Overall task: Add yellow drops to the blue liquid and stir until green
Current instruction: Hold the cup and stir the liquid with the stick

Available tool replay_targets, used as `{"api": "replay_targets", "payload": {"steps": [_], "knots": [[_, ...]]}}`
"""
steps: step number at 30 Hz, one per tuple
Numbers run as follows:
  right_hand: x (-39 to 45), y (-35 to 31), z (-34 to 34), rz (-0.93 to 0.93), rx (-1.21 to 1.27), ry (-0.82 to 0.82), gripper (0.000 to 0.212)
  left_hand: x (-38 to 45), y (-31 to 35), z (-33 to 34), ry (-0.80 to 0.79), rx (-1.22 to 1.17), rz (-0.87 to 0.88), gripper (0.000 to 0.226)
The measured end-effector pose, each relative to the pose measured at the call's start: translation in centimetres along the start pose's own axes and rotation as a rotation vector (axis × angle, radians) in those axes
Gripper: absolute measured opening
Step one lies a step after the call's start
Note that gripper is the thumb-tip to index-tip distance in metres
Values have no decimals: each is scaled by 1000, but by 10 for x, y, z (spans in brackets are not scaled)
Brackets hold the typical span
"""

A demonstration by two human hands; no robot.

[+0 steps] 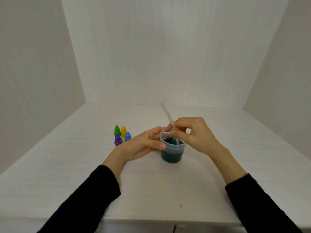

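Stirring stage, judged from the teal-green liquid [171, 156] in the cup.

Item: clear plastic cup [172, 148], upright mid-worktop, roughly half full. Likely light, thin-walled and easily tipped or squeezed; best steadied at the rim or upper wall, not pressed hard.

Item: translucent stirring stick [168, 117], slanted, lower end in the liquid, upper end leaning away to the left. Appears stiff and slim; hold is at mid-length, above the rim.

Right hand [196, 134]: fingers pinched closed on the stick.
Left hand [144, 145]: fingers curled round the cup's left wall, thumb on the near side.

Item: four dropper bottles, capped, clustered just left of the left hand: green [117, 130], yellow [123, 131], blue [127, 136], purple [117, 140]. Small, probably toppled by a nudge.

Room: white worktop [168, 190], walled behind and on both sides; near edge lies under the forearms. Broad bare surface to the cup's right and front; the bottle cluster limits leftward sweep.
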State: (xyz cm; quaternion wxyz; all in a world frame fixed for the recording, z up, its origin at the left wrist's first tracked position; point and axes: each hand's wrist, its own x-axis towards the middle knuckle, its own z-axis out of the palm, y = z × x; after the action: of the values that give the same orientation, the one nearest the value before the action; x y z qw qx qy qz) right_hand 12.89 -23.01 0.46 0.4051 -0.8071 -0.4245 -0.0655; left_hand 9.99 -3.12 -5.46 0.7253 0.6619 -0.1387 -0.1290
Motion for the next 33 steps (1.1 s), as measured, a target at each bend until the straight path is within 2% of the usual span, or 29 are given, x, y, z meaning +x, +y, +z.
{"api": "replay_targets", "payload": {"steps": [6,11,18,24,29,33], "knots": [[0,-2,5,3,100,-17,7,0,2,1,-18,2,14,69],[3,-2,9,43,88,-7,13,1,1,1,-22,-11,15,77],[5,-2,9,30,-114,39,14,0,1,0,-5,-26,-8,68],[4,1,2,15,-226,67,13,0,2,1,-7,-2,-7,71],[1,0,1,13,-103,34,9,1,0,0,6,-5,-8,61],[-1,-3,2,-11,45,-7,10,0,1,0,5,1,-3,62]]}}
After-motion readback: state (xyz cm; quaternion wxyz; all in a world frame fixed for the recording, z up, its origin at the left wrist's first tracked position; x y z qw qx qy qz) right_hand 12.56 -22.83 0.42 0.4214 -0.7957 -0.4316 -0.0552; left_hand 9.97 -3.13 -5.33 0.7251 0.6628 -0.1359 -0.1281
